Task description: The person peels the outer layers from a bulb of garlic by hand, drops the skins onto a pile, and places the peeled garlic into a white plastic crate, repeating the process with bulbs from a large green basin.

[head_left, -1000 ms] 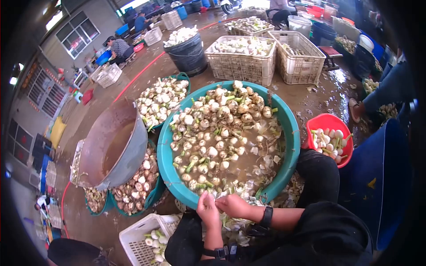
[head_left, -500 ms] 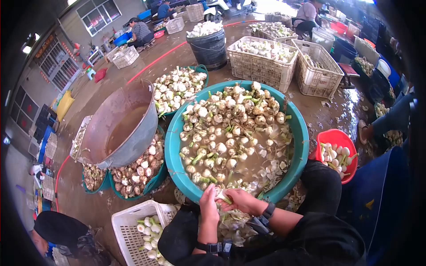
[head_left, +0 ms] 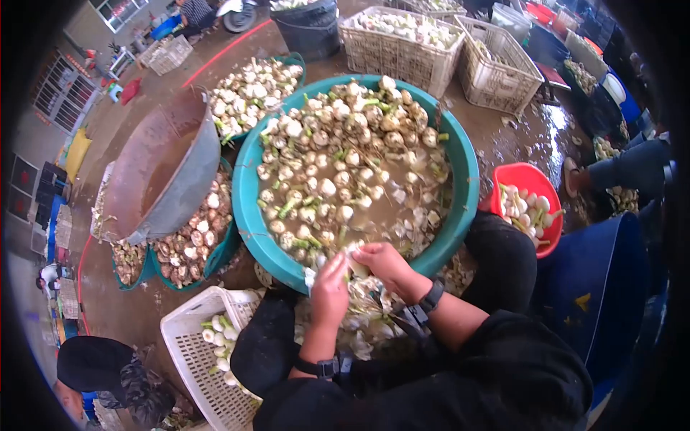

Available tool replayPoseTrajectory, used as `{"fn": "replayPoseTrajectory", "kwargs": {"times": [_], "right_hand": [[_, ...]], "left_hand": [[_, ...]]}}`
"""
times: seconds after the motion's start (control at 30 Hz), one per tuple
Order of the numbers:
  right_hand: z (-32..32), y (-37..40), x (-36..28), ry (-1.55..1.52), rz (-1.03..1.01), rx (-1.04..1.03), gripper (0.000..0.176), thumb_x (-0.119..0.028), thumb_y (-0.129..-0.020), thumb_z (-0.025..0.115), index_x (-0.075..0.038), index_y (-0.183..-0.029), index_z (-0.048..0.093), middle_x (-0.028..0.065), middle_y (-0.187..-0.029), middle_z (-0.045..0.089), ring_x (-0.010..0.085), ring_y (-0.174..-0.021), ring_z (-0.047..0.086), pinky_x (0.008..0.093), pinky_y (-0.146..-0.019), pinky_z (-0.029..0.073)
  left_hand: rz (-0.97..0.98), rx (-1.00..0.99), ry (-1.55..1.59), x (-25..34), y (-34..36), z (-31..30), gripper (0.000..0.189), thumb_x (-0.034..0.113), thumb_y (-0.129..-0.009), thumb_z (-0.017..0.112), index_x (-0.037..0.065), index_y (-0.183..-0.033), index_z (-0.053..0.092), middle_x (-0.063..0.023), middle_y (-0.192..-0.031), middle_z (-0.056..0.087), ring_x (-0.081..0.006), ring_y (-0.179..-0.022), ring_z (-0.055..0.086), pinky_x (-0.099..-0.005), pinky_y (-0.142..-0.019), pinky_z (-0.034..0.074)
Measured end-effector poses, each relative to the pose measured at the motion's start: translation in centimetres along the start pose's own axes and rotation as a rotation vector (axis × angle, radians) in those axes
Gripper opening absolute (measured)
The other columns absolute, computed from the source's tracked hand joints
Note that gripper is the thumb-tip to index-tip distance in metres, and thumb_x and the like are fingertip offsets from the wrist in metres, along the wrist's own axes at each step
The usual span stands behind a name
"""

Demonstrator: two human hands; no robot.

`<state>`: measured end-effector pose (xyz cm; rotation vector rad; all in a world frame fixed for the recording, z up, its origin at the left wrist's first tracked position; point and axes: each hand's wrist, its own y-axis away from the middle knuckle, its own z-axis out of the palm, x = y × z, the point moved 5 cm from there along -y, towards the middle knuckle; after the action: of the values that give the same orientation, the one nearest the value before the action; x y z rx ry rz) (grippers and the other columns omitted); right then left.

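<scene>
My left hand (head_left: pixel 330 289) is closed around the green stem end of a garlic bulb (head_left: pixel 355 251), over the near rim of a large teal tub (head_left: pixel 247 241). On the bulb's other side, the fingers of my right hand (head_left: pixel 387 266) pinch its pale skin. Part of the bulb is hidden by my fingers. Inside the tub, many muddy garlic bulbs (head_left: pixel 327 187) lie in brown water, with loose skins toward the right. Below my hands is a heap of peeled-off skins (head_left: pixel 366 327).
A red basin (head_left: pixel 553 233) of clean garlic stands right of my knee. At my left is a white crate (head_left: pixel 188 359) with trimmed bulbs. A tilted metal tub (head_left: pixel 180 176) rests over teal baskets. A blue barrel (head_left: pixel 582 287) is close on the right; another person (head_left: pixel 97 366) sits lower left.
My head view has tilted down, so the surroundings sit higher. My hands have shifted on the bulb, the left now more upright, the right raised with its fingers at the bulb's skin.
</scene>
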<state>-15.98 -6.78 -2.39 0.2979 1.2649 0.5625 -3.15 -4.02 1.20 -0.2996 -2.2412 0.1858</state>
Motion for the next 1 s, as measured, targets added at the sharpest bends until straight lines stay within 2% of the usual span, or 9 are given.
{"fn": "replayPoseTrajectory", "kwargs": {"times": [0.13,0.33,0.4,0.47,0.63,0.73,0.8,0.87,1.0], "right_hand": [[0.4,0.4,0.3,-0.307,-0.197,-0.172,0.015,-0.013,-0.086,0.055,-0.003,-0.096,0.062,-0.0027,-0.082,0.062,0.0069,-0.070,0.054,0.0227,-0.063,0.044],[-1.0,3.0,1.2,1.168,-0.719,-0.106,0.010,-0.014,-0.076,0.061,-0.005,-0.078,0.064,0.0114,-0.071,0.061,0.0228,-0.070,0.059,0.0357,-0.066,0.046],[-2.2,1.5,2.3,1.587,-0.414,-0.083,0.020,-0.017,-0.073,0.061,-0.004,-0.087,0.063,0.0140,-0.077,0.062,0.0287,-0.075,0.059,0.0370,-0.070,0.047],[-1.3,2.9,-0.6,1.505,-0.877,0.273,0.031,-0.023,-0.076,0.062,-0.003,-0.100,0.060,0.0173,-0.089,0.062,0.0307,-0.080,0.060,0.0387,-0.078,0.047],[3.5,1.0,-1.9,0.281,-0.493,-0.068,0.040,-0.008,-0.074,0.067,-0.001,-0.111,0.055,0.0180,-0.095,0.062,0.0143,-0.079,0.062,0.0255,-0.066,0.049],[3.2,1.1,-0.9,0.771,-0.781,0.111,0.019,-0.008,-0.073,0.064,-0.003,-0.091,0.063,0.0148,-0.086,0.062,0.0223,-0.069,0.062,0.0320,-0.064,0.050],[1.3,-0.8,2.6,1.256,-0.499,-0.004,0.018,-0.010,-0.071,0.063,-0.004,-0.088,0.063,0.0159,-0.086,0.062,0.0280,-0.073,0.060,0.0366,-0.067,0.050],[0.1,0.6,2.4,1.363,-0.678,0.249,0.021,-0.013,-0.073,0.058,-0.003,-0.092,0.063,0.0165,-0.093,0.061,0.0298,-0.082,0.060,0.0393,-0.072,0.048],[2.4,1.9,-3.0,0.623,-0.686,0.065,0.029,-0.013,-0.077,0.063,-0.001,-0.104,0.060,0.0187,-0.091,0.061,0.0320,-0.082,0.059,0.0340,-0.070,0.047]], "left_hand": [[-0.563,0.313,1.000,-4.3,0.7,0.2,0.026,0.003,-0.082,0.057,0.002,-0.108,0.055,-0.0099,-0.102,0.061,-0.0137,-0.092,0.058,-0.0260,-0.080,0.046],[-0.755,0.529,1.225,-5.5,1.1,-2.7,0.016,0.025,-0.083,0.061,0.014,-0.093,0.056,0.0040,-0.084,0.060,-0.0068,-0.071,0.055,-0.0204,-0.060,0.044],[-0.766,0.549,1.203,-5.4,1.0,-2.8,0.015,0.023,-0.082,0.063,0.013,-0.091,0.056,0.0041,-0.079,0.058,-0.0062,-0.066,0.055,-0.0205,-0.056,0.044],[-0.746,0.551,1.010,-6.3,1.2,-3.1,0.014,0.021,-0.082,0.063,0.011,-0.090,0.056,0.0022,-0.078,0.058,-0.0069,-0.063,0.055,-0.0211,-0.055,0.045],[-0.816,0.418,1.191,-2.6,0.2,-1.6,0.022,0.026,-0.083,0.061,0.007,-0.093,0.056,-0.0012,-0.081,0.058,-0.0087,-0.068,0.056,-0.0231,-0.058,0.047],[-1.015,0.486,1.237,-5.6,1.9,-1.6,0.026,0.031,-0.083,0.061,0.007,-0.094,0.056,-0.0023,-0.087,0.059,-0.0088,-0.071,0.056,-0.0233,-0.059,0.045],[-1.015,0.567,1.205,-6.1,2.2,-2.3,0.027,0.031,-0.082,0.061,0.006,-0.091,0.057,-0.0016,-0.082,0.059,-0.0083,-0.068,0.054,-0.0228,-0.057,0.042],[-0.889,0.661,1.079,-5.7,1.8,-2.9,0.024,0.029,-0.082,0.061,0.006,-0.087,0.059,-0.0008,-0.076,0.058,-0.0088,-0.064,0.053,-0.0224,-0.057,0.041],[-0.583,0.616,0.801,-4.7,0.5,-3.0,0.013,0.014,-0.084,0.058,0.001,-0.082,0.056,-0.0013,-0.074,0.057,-0.0075,-0.064,0.051,-0.0211,-0.057,0.041]]}}
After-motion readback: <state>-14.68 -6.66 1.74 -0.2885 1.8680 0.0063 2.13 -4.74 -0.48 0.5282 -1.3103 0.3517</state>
